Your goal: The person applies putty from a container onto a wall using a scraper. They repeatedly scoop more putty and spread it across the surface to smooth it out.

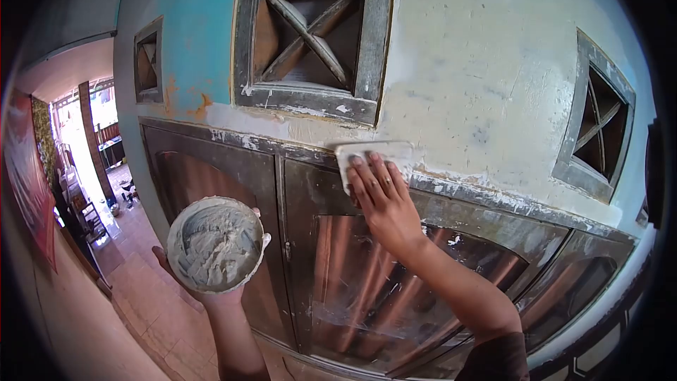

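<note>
My left hand is wrapped under and around a round bowl, its fingertips showing at the rim. Thick grey-white putty lies inside, smeared up the sides. At the wall, my right hand grips a pale flat putty spreader, fingers laid over its face. The spreader's edge meets the wall just above the wooden window frame's top rail, below the square vent. Part of the spreader is hidden behind my fingers. Cream filler covers much of the wall here.
Square wooden vents with crossed slats sit in the wall: one above my hands, a smaller one at left, another at right. Glazed wooden panels stand below. At left, a tiled floor leads toward a bright opening.
</note>
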A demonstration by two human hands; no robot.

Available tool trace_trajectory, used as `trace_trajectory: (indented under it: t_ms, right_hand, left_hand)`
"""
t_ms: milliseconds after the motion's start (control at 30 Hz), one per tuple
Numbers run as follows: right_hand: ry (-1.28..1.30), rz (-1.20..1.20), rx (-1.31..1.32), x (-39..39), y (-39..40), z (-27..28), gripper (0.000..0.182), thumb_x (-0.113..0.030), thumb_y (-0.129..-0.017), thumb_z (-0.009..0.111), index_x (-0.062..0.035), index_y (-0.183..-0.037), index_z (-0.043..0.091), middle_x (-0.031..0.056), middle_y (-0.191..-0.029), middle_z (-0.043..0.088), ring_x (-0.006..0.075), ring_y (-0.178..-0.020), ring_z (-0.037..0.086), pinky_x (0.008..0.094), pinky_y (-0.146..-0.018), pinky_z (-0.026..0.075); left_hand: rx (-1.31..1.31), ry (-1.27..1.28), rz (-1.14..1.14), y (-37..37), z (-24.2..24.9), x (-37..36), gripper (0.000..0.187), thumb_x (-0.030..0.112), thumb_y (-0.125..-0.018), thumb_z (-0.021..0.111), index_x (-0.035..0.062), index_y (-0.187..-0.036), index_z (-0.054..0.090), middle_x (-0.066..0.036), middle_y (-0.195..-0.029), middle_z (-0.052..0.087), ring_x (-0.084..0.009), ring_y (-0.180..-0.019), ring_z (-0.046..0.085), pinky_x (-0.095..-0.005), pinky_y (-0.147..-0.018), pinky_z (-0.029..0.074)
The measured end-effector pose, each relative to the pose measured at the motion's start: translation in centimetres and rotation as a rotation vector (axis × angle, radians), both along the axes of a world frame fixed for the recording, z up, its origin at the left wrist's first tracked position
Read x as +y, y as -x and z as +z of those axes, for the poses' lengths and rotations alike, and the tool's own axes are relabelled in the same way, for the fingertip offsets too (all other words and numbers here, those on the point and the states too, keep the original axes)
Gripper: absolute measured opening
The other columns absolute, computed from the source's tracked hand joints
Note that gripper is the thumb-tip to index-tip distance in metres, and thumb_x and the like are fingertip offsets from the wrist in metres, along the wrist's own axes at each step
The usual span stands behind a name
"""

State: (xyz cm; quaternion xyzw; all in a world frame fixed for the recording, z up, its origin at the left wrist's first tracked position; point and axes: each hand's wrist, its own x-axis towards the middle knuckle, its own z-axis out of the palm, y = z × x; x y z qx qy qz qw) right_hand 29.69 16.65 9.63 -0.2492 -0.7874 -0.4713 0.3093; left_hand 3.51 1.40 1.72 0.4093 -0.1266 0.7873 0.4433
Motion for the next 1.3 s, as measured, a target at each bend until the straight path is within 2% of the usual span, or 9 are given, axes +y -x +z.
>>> trace_trajectory:
  t_ms: [100,300,400,533,833,900,1033,1100,1300]
  right_hand:
    - [-0.05,0.035,-0.023,0.2,1.6,1.8,0.057,-0.017,-0.092,0.055,0.0005,-0.147,0.049,0.0145,-0.157,0.042,0.0358,-0.147,0.037,0.0502,-0.122,0.028]
    - [-0.058,-0.12,-0.004,1.2,-0.2,-0.2,0.06,-0.015,-0.092,0.053,0.0008,-0.149,0.046,0.0145,-0.16,0.038,0.0367,-0.15,0.033,0.0501,-0.123,0.027]
    - [0.075,-0.121,0.013,-1.1,-1.1,-1.0,0.06,-0.015,-0.092,0.054,0.0011,-0.15,0.045,0.0145,-0.161,0.037,0.0379,-0.151,0.031,0.053,-0.123,0.026]
    - [0.006,0.047,0.095,-2.1,0.5,0.5,0.058,-0.015,-0.094,0.055,0.0,-0.149,0.046,0.0142,-0.161,0.037,0.0395,-0.15,0.031,0.0561,-0.121,0.026]
    - [0.058,-0.101,0.099,-0.8,-0.7,-1.6,0.059,-0.016,-0.094,0.053,0.0002,-0.15,0.044,0.0146,-0.163,0.034,0.0435,-0.151,0.027,0.0569,-0.122,0.025]
    - [0.095,-0.069,0.103,-2.3,-0.9,-0.5,0.058,-0.015,-0.094,0.054,0.0005,-0.15,0.045,0.015,-0.162,0.035,0.0442,-0.151,0.027,0.0577,-0.122,0.024]
    - [0.037,0.006,0.18,-1.9,-1.9,3.2,0.051,-0.013,-0.096,0.055,-0.002,-0.145,0.051,0.0154,-0.157,0.043,0.0419,-0.15,0.031,0.0572,-0.119,0.028]
    - [0.023,-0.025,0.154,-0.1,-2.3,1.9,0.051,-0.014,-0.095,0.055,-0.0016,-0.144,0.053,0.015,-0.157,0.043,0.0407,-0.15,0.032,0.0552,-0.121,0.028]
    - [0.116,-0.102,-0.014,-2.2,-4.3,-1.4,0.052,-0.014,-0.093,0.054,0.0027,-0.142,0.055,0.0182,-0.155,0.045,0.0383,-0.149,0.035,0.0539,-0.123,0.025]
  left_hand:
    - [-0.293,0.146,0.03,-1.1,0.4,0.3,0.096,0.08,-0.089,0.048,0.0067,-0.151,0.045,-0.026,-0.157,0.036,-0.0594,-0.141,0.029,-0.0814,-0.103,0.031]
    - [-0.138,0.131,0.047,-0.9,-0.6,1.5,0.095,0.079,-0.088,0.049,0.0064,-0.149,0.047,-0.027,-0.156,0.037,-0.0591,-0.139,0.033,-0.081,-0.102,0.032]
    - [-0.236,0.175,0.032,-0.7,-0.8,0.9,0.095,0.079,-0.088,0.049,0.0062,-0.149,0.047,-0.028,-0.156,0.037,-0.0595,-0.138,0.034,-0.0819,-0.101,0.033]
    - [-0.233,0.128,0.04,-0.9,-1.2,1.1,0.095,0.079,-0.088,0.049,0.0059,-0.149,0.047,-0.028,-0.155,0.038,-0.0615,-0.138,0.033,-0.082,-0.101,0.033]
    - [-0.256,0.19,0.028,-2.1,-0.2,1.5,0.096,0.08,-0.088,0.048,0.0098,-0.152,0.043,-0.029,-0.154,0.039,-0.0654,-0.135,0.034,-0.082,-0.098,0.036]
    - [-0.152,0.123,0.053,-2.2,0.2,1.3,0.094,0.081,-0.091,0.04,0.005,-0.145,0.052,-0.025,-0.146,0.051,-0.0529,-0.13,0.049,-0.0728,-0.106,0.04]
    - [-0.153,0.126,0.035,-2.6,-0.1,1.6,0.094,0.081,-0.091,0.04,0.0058,-0.145,0.052,-0.024,-0.146,0.051,-0.0521,-0.13,0.049,-0.0723,-0.106,0.04]
    - [-0.256,0.164,0.019,-2.4,-0.8,2.3,0.093,0.078,-0.089,0.049,0.0091,-0.151,0.044,-0.028,-0.153,0.042,-0.0647,-0.133,0.036,-0.0817,-0.098,0.037]
    - [-0.375,0.258,-0.005,-3.5,0.4,1.8,0.091,0.077,-0.09,0.048,0.007,-0.149,0.047,-0.027,-0.153,0.042,-0.0633,-0.135,0.036,-0.0811,-0.103,0.034]
